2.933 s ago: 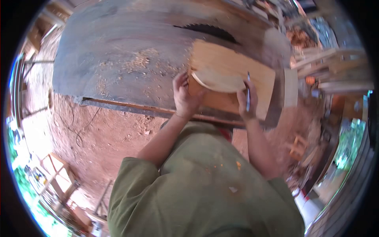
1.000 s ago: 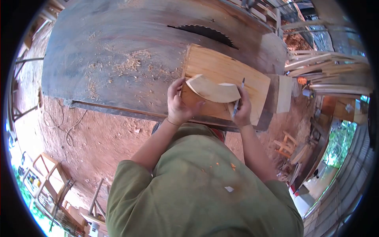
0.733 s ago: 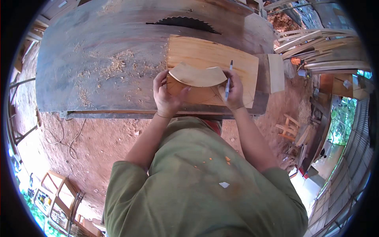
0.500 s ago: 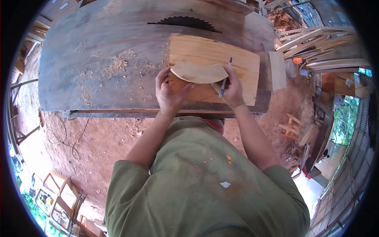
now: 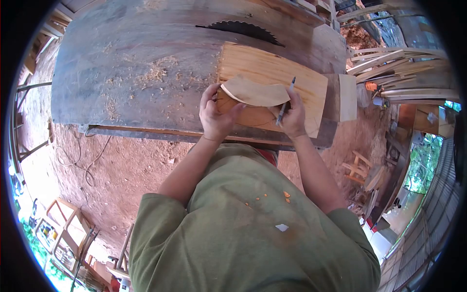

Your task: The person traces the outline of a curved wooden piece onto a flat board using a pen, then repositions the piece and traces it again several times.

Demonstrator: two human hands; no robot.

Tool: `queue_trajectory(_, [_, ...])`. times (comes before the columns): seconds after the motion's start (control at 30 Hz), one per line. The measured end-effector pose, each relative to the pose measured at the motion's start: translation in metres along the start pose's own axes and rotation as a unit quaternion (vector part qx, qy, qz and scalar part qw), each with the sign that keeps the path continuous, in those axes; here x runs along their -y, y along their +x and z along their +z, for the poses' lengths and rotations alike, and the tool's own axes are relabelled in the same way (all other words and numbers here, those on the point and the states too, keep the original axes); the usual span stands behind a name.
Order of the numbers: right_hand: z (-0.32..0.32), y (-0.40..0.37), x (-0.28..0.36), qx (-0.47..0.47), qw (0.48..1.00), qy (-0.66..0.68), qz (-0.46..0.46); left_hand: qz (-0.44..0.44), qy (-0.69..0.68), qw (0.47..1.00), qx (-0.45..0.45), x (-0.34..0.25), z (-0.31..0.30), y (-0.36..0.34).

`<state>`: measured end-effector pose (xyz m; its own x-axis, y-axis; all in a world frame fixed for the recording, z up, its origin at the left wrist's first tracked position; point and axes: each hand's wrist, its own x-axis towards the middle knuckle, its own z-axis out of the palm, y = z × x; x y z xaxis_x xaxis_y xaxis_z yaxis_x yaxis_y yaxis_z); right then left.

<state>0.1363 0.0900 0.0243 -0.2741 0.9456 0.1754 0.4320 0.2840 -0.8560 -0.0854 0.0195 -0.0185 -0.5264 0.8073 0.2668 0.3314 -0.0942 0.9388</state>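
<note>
A thin curved wooden piece (image 5: 255, 92) is held between both hands above a wooden board (image 5: 272, 65) that lies on the table. My left hand (image 5: 217, 114) grips its left end, with the thumb stretched along the lower edge. At the right end, my right hand (image 5: 294, 116) holds the curved piece together with a pen (image 5: 286, 100), which points up and away from me. Dark lines show on the board below the curved piece.
A toothed saw blade (image 5: 243, 31) rises from the worktable (image 5: 131, 48) beyond the board. Wood shavings (image 5: 155, 73) lie to the left. A pale panel (image 5: 348, 97) is at the right edge. Wood strips (image 5: 404, 68) are stacked farther right.
The view has shifted and tilted slightly, so the table, blade and board appear turned and farther right. Both hands keep their hold on the curved piece, and the pen remains in my right hand.
</note>
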Motion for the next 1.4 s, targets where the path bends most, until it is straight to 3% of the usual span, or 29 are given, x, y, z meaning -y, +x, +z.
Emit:
queue_trajectory(0.3, [0.001, 0.0, 0.0, -0.006, 1.0, -0.002, -0.007, -0.014, -0.032, 0.999, -0.004, -0.004, -0.001, 0.0])
queue_trajectory(0.6, [-0.001, 0.002, 0.006, -0.01, 0.998, -0.043, -0.045, 0.022, 0.053, 0.998, 0.003, -0.007, -0.004, 0.002])
queue_trajectory(0.67, [-0.006, 0.002, 0.003, 0.008, 0.996, -0.076, -0.047, -0.02, 0.014, 1.0, -0.001, -0.012, -0.003, 0.002])
queue_trajectory(1.0, [-0.004, 0.001, 0.0, 0.003, 0.998, -0.051, -0.028, 0.006, 0.03, 0.999, -0.01, -0.006, -0.003, 0.001])
queue_trajectory(1.27, [-0.006, 0.003, 0.0, 0.005, 0.992, -0.103, -0.075, 0.021, 0.056, 0.998, 0.01, -0.007, -0.005, 0.002])
queue_trajectory(1.4, [-0.006, 0.001, -0.003, 0.011, 0.994, -0.104, -0.038, 0.0, 0.034, 0.999, 0.011, -0.01, -0.004, 0.002])
